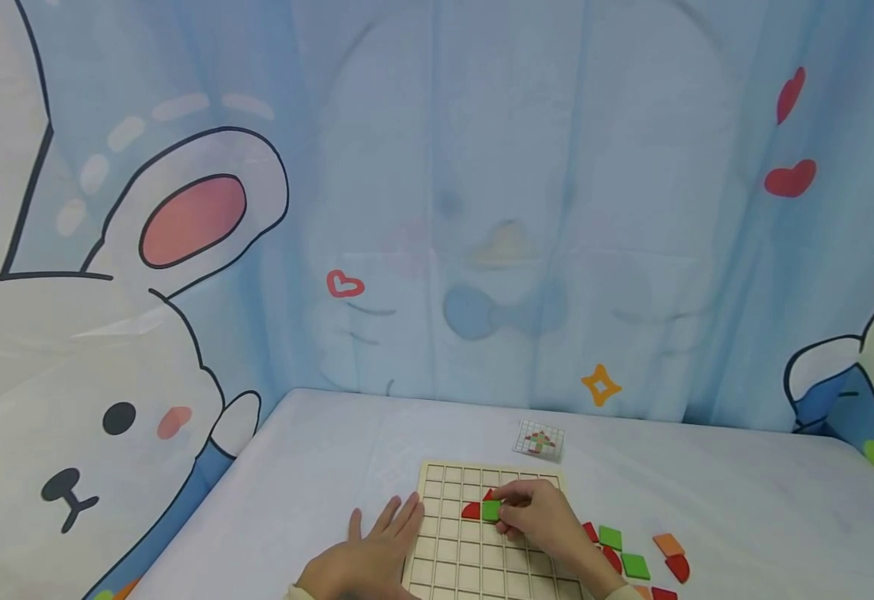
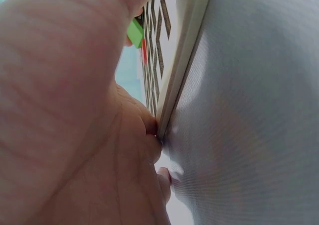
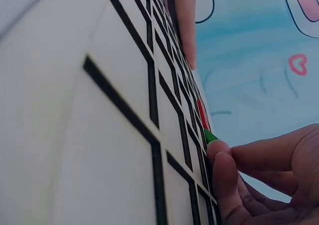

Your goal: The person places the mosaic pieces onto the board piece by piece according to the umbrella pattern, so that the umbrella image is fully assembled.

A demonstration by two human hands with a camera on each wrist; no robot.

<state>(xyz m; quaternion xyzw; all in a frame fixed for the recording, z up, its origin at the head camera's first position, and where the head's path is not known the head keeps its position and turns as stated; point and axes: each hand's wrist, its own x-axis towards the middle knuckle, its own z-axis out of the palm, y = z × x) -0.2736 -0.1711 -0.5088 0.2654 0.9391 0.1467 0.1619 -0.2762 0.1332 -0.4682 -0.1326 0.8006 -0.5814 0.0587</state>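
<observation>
A pale wooden grid board [image 1: 447,554] lies on the white table. My left hand [image 1: 372,550] rests along its left edge, fingers straight and spread; in the left wrist view the fingertips meet the board's rim [image 2: 184,51]. Over the upper middle of the grid, my right hand [image 1: 541,517] pinches a green square tile [image 1: 491,511] between thumb and fingers. That tile appears tilted in the left wrist view. Just left of it sits a red quarter-round tile [image 1: 471,511] in a cell. Another red piece [image 1: 488,494] shows above the green tile, partly hidden by my fingers.
Loose tiles lie right of the board: green squares [image 1: 636,567], an orange tile [image 1: 667,545] and several red pieces [image 1: 678,568], some behind my right forearm. A small pattern card [image 1: 539,440] is beyond the board's far edge. A printed blue curtain [image 1: 511,350] hangs behind the table.
</observation>
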